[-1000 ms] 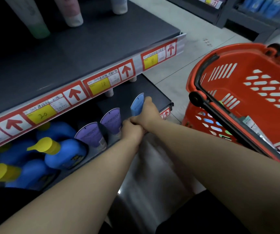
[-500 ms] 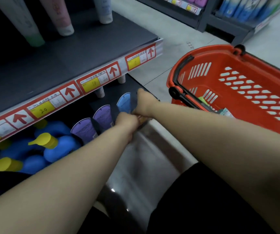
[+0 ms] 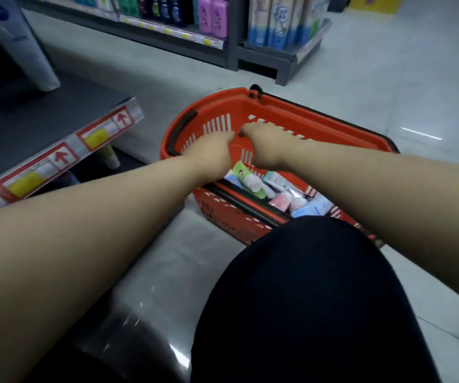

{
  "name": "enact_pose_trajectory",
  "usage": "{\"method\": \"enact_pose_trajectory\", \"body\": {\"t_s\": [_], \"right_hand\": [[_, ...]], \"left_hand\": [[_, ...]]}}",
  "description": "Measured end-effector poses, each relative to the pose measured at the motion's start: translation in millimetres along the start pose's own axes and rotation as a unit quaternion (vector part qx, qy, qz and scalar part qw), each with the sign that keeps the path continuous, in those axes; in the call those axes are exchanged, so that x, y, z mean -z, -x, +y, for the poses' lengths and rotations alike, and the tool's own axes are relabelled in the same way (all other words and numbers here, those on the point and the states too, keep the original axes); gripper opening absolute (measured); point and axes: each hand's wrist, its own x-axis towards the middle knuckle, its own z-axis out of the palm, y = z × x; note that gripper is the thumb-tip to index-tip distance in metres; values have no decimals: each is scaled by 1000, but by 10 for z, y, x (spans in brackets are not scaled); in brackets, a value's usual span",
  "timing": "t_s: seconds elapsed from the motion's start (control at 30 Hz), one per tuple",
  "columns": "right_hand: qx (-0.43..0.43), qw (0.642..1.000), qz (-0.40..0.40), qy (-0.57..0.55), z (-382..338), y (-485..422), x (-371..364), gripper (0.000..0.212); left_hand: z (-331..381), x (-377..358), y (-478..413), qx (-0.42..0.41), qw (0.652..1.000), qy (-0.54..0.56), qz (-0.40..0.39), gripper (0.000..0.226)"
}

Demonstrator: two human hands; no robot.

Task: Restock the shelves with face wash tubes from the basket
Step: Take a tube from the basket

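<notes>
Two bare hands, the left hand [image 3: 213,154] and right hand [image 3: 263,149], reach side by side into one red slotted plastic basket [image 3: 319,125] on the floor. Whether either grip holds anything cannot be told. Just beneath the grips lie at least six pastel face wash tubes [image 3: 279,201], jumbled flat. One green tube [image 3: 240,170] slants, its white cap pointing toward the person.

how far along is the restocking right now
Looks done: a white tube stands on the shelf. In hand: nothing visibly gripped; left hand and right hand reach over the basket. Left: a pile of tubes lies in the basket, not yet shelved.
</notes>
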Motion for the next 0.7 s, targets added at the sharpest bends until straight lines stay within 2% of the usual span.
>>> {"method": "enact_pose_trajectory", "body": {"t_s": [0.13,0.27,0.37,0.43,0.57,0.63,0.7], "right_hand": [[-48,996,-75,-6,513,118,-281,49],[-75,981,-176,25,892,163,-559,47],[-71,943,-317,77,1042,195,-841,51],[-57,917,-379,110,1110,204,-1043,51],[-52,915,-373,145,1169,143,-1174,53],[-41,909,-382,163,1180,106,-1214,47],[-59,917,-367,143,1223,92,-1223,43]], "left_hand": [[361,-418,-413,-33,989,-79,-117,51],[588,-863,-792,-52,963,-131,-231,39],[705,-1181,-944,-67,941,-146,-296,35],[737,-1377,-928,-80,925,-163,-335,37],[643,-1651,-914,-78,882,-190,-423,28],[636,-1615,-914,-68,889,-175,-418,19],[682,-1493,-899,-35,909,-138,-392,26]]}}
